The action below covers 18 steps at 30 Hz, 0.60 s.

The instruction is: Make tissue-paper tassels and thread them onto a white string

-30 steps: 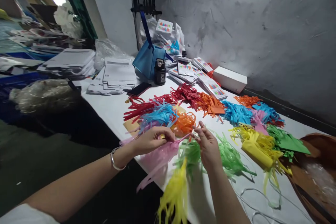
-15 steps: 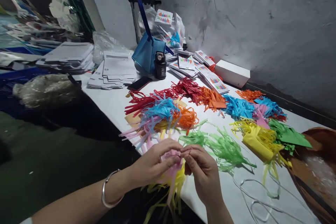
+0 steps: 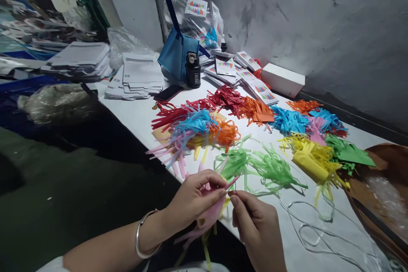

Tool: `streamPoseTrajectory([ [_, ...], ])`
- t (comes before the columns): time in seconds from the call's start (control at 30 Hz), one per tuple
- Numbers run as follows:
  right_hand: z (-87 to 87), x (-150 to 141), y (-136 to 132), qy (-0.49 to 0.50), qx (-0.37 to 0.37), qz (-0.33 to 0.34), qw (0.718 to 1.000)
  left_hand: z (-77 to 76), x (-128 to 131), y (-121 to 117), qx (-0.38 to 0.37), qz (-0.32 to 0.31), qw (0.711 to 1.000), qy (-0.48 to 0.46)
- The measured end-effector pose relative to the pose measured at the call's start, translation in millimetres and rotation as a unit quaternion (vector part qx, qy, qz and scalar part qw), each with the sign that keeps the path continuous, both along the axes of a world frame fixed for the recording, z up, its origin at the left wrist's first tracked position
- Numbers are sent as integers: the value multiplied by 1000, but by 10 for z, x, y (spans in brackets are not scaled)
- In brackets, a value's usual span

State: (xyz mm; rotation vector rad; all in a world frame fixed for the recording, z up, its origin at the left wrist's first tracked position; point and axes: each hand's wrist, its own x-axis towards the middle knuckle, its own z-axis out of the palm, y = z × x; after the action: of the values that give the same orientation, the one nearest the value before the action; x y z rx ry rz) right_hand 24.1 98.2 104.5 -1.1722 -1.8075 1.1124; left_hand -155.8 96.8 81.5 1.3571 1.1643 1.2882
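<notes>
My left hand (image 3: 199, 197) is closed in a pinch on a pink paper tassel (image 3: 210, 216), whose twisted end points up to the right past the fingertips. Fringe from it hangs down over the table edge, with some yellow strips (image 3: 207, 246) below. Just to the right, my right hand (image 3: 255, 216) pinches a thin dark strand (image 3: 236, 186) near that twisted end. Beyond the hands lie two light green tassels (image 3: 270, 165). A heap of blue, pink and orange tassels (image 3: 194, 129) is farther up to the left.
Bundles of red (image 3: 228, 100), orange, blue and yellow fringe (image 3: 310, 159) curve across the white table (image 3: 127, 119). White cord (image 3: 306, 225) lies loosely coiled at right. A black bottle (image 3: 193, 70), phone (image 3: 168, 92), blue bag (image 3: 178, 55) and printed packs (image 3: 225, 67) stand behind.
My right hand has moved slightly down and right, away from my left fingertips. The pink tassel's twisted end now shows between them. The view has tilted a little downward.
</notes>
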Motion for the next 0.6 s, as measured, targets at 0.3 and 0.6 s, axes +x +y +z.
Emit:
streamPoseTrajectory([
  [0.3,-55,1,-61,-14,-8,8,1000,-9,-8,-79,28,1,999,29],
  [0.6,-38,32,-58,-9,-86,-9,996,-55,-2,-112,136,19,981,137],
])
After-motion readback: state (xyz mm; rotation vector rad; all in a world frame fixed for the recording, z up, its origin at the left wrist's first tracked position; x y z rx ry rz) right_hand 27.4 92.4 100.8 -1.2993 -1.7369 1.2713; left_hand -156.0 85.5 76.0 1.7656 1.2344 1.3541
